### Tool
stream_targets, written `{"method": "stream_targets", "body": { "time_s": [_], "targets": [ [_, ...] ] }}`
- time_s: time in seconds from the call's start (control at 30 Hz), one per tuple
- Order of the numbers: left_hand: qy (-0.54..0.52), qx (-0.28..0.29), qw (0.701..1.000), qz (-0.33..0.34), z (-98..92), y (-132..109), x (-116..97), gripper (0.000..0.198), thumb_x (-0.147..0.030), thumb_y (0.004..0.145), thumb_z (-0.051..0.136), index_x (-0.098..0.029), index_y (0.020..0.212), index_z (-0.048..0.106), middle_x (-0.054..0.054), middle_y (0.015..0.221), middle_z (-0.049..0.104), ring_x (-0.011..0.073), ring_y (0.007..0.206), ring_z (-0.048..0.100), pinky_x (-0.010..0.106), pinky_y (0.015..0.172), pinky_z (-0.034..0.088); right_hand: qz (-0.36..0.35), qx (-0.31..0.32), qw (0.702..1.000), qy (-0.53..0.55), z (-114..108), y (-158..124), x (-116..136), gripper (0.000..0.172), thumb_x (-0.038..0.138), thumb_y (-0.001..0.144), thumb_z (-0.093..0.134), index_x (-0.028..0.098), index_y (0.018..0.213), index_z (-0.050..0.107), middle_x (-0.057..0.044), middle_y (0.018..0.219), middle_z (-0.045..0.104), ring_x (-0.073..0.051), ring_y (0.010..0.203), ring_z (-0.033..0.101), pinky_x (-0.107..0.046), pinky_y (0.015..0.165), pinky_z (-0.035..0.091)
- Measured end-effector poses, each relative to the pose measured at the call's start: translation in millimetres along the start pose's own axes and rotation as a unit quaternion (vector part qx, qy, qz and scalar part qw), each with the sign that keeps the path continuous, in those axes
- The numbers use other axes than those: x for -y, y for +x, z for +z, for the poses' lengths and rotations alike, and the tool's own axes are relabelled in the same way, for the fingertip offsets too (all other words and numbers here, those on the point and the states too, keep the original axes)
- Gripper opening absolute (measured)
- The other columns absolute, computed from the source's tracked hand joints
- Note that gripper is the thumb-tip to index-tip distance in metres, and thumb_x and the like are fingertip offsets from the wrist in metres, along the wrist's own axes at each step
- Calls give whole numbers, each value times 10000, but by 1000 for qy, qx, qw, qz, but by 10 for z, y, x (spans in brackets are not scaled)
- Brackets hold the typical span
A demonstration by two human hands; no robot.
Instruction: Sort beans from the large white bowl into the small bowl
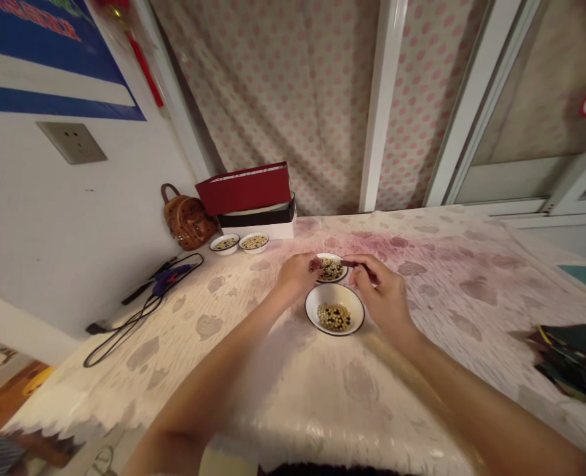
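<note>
The right hand (379, 294) pinches a thin dark stick (355, 264), fingers shut tight on it, over a small bowl of beans (331, 269). The left hand (297, 276) sits by that bowl, fingers together (a second bean bowl (334, 316) is just in front).

On the left of the frame, a white wall (75, 218) is carrying a blue poster (49, 66) and a socket (72, 142). At the top, a curtain with pink dots (273, 86) is hanging behind a white post (382, 86), and a patterned cloth (446, 311) is covering the table.
</note>
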State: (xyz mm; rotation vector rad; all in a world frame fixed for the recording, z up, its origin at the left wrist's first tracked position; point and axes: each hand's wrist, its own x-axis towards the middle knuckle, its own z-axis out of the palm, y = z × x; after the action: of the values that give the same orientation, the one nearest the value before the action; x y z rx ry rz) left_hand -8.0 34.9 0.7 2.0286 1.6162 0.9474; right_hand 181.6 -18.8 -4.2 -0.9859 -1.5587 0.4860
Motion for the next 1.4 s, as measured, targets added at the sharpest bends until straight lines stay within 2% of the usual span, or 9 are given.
{"method": "stream_targets", "body": {
  "time_s": [0.13, 0.33, 0.63, 0.77, 0.9, 1.03, 1.13, 1.23, 1.4],
  "targets": [
    [78, 46, 996, -13, 68, 211, -31, 148, -291, 687, 854, -216, 726, 733, 45, 747, 720, 214, 724, 620, 328, 779, 456, -4, -1, 1000, -1, -4, 6, -13, 254, 301, 972, 501, 218, 1068, 721, -8, 749, 694, -168, 664, 640, -312, 682, 513],
    [108, 59, 992, 8, 217, 321, -77, 71, -165, 691, 813, -194, 711, 751, 67, 756, 736, 212, 708, 624, 316, 746, 463, -6, 0, 1000, -1, -20, 9, -10, 249, 285, 970, 506, 221, 1080, 719, -2, 744, 683, -168, 658, 627, -315, 689, 510],
    [10, 45, 999, 25, 187, 252, 100, 124, -162, 840, 685, -185, 880, 800, 66, 867, 774, 203, 815, 683, 321, 832, 506, -9, 1, 1000, -3, -8, 13, -18, 251, 270, 966, 499, 216, 1066, 723, -8, 751, 699, -167, 647, 629, -310, 671, 510],
    [-95, 17, 995, 3, 171, 266, 121, 137, -120, 847, 662, -176, 866, 786, 78, 881, 783, 205, 832, 709, 330, 834, 522, -5, 6, 1000, -8, 0, 7, -21, 258, 270, 970, 493, 214, 1072, 723, -17, 801, 726, -162, 651, 636, -299, 663, 495],
    [-300, 0, 953, -40, 102, 157, 80, 125, -120, 847, 688, -148, 942, 765, 82, 886, 783, 184, 797, 715, 343, 849, 544, -2, 14, 1000, -15, 6, 8, -26, 262, 275, 972, 488, 210, 1076, 720, -13, 786, 726, -164, 654, 648, -297, 666, 489],
    [-489, 70, 867, -65, 46, -121, -13, 308, -249, 806, 819, -124, 1080, 755, 113, 1001, 791, 188, 881, 732, 385, 957, 543, -10, 15, 1000, -15, 17, 7, -25, 277, 274, 969, 479, 203, 1095, 715, -3, 738, 704, -166, 639, 650, -296, 658, 491],
    [-553, 99, 823, -89, 56, -274, -68, 345, -214, 758, 864, -110, 1071, 761, 124, 1019, 792, 190, 935, 736, 395, 1039, 511, -11, 34, 999, -8, 28, -6, -24, 290, 267, 962, 472, 196, 1110, 711, -8, 749, 708, -167, 646, 655, -294, 648, 493],
    [-571, 97, 808, -108, 68, -320, -91, 314, -152, 757, 849, -119, 1059, 771, 111, 1005, 795, 183, 940, 740, 388, 1056, 500, -11, 52, 999, -3, 50, -20, -38, 298, 266, 959, 468, 197, 1112, 715, -10, 751, 710, -167, 650, 659, -295, 647, 499],
    [-568, 101, 810, -105, 34, -352, -91, 335, -116, 764, 825, -122, 1095, 774, 102, 1016, 789, 178, 954, 735, 379, 1061, 492, -3, 72, 997, -4, 91, -41, -70, 314, 274, 951, 480, 190, 1129, 724, -13, 737, 715, -168, 628, 649, -302, 638, 507]
  ]
}}
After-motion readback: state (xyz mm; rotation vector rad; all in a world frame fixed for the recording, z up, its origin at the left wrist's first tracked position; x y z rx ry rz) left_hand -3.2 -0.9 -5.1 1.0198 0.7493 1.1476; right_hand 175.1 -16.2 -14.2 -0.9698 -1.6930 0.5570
